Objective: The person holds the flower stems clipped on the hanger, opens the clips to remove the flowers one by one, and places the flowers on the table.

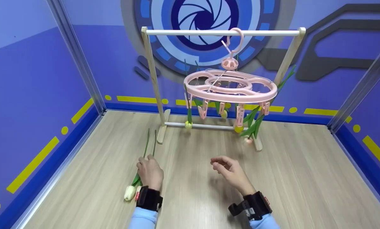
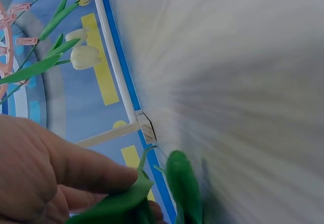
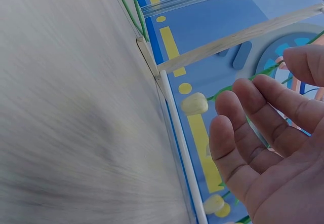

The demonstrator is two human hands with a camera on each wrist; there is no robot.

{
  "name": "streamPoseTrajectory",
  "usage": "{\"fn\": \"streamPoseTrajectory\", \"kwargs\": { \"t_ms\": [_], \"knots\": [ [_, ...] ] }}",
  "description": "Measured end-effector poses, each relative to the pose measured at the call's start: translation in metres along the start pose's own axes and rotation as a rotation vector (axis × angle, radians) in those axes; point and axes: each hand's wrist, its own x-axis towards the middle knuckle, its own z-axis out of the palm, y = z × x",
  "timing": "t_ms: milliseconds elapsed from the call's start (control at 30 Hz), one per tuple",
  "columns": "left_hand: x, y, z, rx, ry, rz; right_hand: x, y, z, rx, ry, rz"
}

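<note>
My left hand is over two artificial tulips lying on the table at the left. A white tulip head pokes out beside the wrist; the second head is mostly hidden by the wrist strap. In the left wrist view, thumb and fingers pinch a green tulip leaf and stem, with another leaf standing beside them. My right hand hovers over the middle of the table, fingers loosely bent and holding nothing. Beyond the hands hangs a pink clip hanger with several tulips clipped head down, including a yellow tulip.
A wooden stand with a white top rod carries the hanger; its feet rest on the table. Pink clips dangle below the oval frame. Blue printed panels enclose the table at the back and sides.
</note>
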Motion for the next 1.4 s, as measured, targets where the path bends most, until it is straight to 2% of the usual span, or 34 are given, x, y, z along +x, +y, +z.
{"fn": "streamPoseTrajectory", "kwargs": {
  "t_ms": [133, 400, 867, 1233, 1400],
  "knots": [
    [-0.001, 0.002, -0.002, 0.017, -0.050, 0.010, 0.000, 0.000, 0.000, -0.003, 0.001, -0.002],
    [-0.002, 0.002, -0.002, 0.042, -0.098, 0.031, 0.000, 0.001, 0.001, 0.000, -0.004, -0.011],
    [-0.005, 0.005, -0.001, 0.065, -0.118, 0.063, -0.001, -0.002, 0.000, -0.011, 0.005, -0.022],
    [-0.007, 0.013, -0.017, 0.043, -0.156, 0.111, -0.001, -0.004, -0.004, -0.037, 0.014, -0.085],
    [-0.010, 0.022, -0.029, 0.015, -0.105, 0.166, -0.002, -0.011, -0.010, -0.066, 0.017, -0.103]
  ]
}}
